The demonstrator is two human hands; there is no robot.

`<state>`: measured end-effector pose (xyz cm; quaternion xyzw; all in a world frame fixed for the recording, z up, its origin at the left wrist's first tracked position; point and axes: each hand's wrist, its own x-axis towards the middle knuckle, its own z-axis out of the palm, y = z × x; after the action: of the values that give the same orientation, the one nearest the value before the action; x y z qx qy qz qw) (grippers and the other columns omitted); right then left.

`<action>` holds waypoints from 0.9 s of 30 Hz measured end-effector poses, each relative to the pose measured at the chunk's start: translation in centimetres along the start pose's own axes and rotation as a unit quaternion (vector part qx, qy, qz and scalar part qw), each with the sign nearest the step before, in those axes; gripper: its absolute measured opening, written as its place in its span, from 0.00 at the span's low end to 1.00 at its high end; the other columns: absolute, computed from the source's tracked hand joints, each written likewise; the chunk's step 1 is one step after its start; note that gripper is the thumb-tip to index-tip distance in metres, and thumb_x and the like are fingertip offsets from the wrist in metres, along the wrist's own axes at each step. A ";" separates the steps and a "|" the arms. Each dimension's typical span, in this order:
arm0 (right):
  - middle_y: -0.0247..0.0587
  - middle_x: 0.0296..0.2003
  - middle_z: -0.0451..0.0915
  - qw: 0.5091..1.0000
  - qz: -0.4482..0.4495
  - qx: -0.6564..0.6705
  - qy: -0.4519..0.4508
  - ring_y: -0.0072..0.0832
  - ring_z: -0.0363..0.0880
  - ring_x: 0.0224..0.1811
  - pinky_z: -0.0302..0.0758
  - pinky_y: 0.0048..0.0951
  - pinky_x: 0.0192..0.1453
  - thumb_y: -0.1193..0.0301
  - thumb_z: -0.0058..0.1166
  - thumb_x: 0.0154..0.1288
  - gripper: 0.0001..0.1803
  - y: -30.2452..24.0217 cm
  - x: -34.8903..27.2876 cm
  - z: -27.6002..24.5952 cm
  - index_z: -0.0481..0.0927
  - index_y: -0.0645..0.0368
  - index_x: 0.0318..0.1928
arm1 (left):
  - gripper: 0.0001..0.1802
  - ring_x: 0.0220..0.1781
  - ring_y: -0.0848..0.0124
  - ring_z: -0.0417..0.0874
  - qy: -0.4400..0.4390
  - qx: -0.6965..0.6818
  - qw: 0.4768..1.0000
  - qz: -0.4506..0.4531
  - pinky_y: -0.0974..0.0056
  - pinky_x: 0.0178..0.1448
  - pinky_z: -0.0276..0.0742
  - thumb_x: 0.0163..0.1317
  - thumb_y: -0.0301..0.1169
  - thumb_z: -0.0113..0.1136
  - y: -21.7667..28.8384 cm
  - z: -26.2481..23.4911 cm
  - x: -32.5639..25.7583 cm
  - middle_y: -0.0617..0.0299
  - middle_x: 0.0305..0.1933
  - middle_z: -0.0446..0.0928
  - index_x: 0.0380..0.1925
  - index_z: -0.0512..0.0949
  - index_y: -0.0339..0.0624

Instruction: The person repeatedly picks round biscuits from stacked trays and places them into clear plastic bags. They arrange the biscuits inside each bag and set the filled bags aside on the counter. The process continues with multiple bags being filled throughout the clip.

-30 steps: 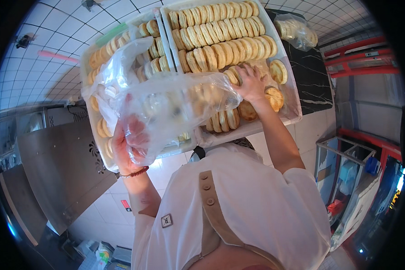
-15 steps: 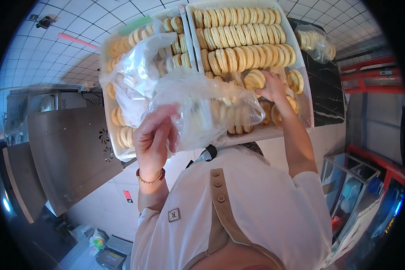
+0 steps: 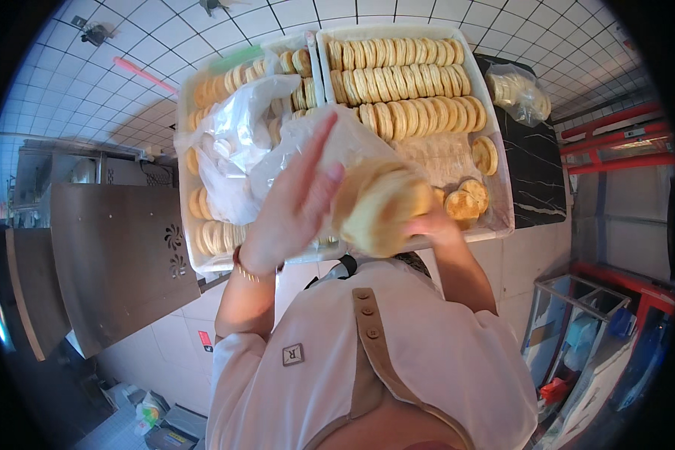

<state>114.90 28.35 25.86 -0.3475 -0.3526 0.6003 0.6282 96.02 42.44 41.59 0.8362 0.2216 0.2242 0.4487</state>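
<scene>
The left hand (image 3: 292, 206) has its fingers pressed together and stretched out flat, the fingertips lying against a clear plastic bag (image 3: 319, 146) that billows up over the near part of the trays. The right hand (image 3: 427, 225) is mostly hidden behind a stack of round golden biscuits (image 3: 379, 206) that it grips from the right side; how its fingers are set I cannot tell. The stack sits between the two hands, just right of the left palm, in front of the near edge of the right tray.

The right tray (image 3: 502, 202) holds neat rows of biscuits on edge at its far end and a few loose ones flat at its near right corner. The left tray (image 3: 186, 225), touching it, also carries biscuit rows, partly covered by crumpled plastic. To the far right, a small filled bag (image 3: 517, 90) rests on a dark marble counter (image 3: 536, 187). The trays sit over a white tiled floor (image 3: 75, 82).
</scene>
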 end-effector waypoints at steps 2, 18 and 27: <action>0.44 0.57 0.68 0.996 0.079 -0.046 0.005 0.32 0.66 0.60 0.65 0.37 0.63 0.66 0.70 0.39 0.51 1.2 3.1 1.6 0.57 0.59 0.65 | 0.34 0.40 0.58 0.77 -0.051 0.104 0.993 0.025 0.64 0.37 0.74 0.61 0.34 0.53 1.8 -0.2 -1.9 0.48 0.54 0.71 0.66 0.55 0.43; 0.46 0.52 0.70 0.851 -0.135 -0.452 0.231 0.44 0.68 0.56 0.64 0.42 0.60 0.57 0.60 0.49 0.36 5.4 14.9 6.9 0.65 0.57 0.58 | 0.11 0.21 0.77 0.73 0.337 -0.295 0.894 -0.029 0.73 0.24 0.70 0.65 0.31 0.51 0.4 -8.8 -10.7 0.62 0.26 0.74 0.43 0.71 0.36; 0.50 0.50 0.76 0.949 -0.049 -0.305 -0.061 0.37 0.71 0.57 0.63 0.39 0.62 0.51 0.58 0.56 0.31 0.8 8.9 8.5 0.74 0.56 0.55 | 0.10 0.25 0.83 0.69 0.238 -0.318 0.916 -0.054 0.79 0.29 0.64 0.68 0.29 0.44 -0.5 -8.6 0.8 0.65 0.30 0.73 0.43 0.72 0.35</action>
<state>107.44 37.41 29.77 -0.4674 -0.5729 0.4525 0.4985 91.64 48.80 45.58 0.5581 0.2834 0.4507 0.6364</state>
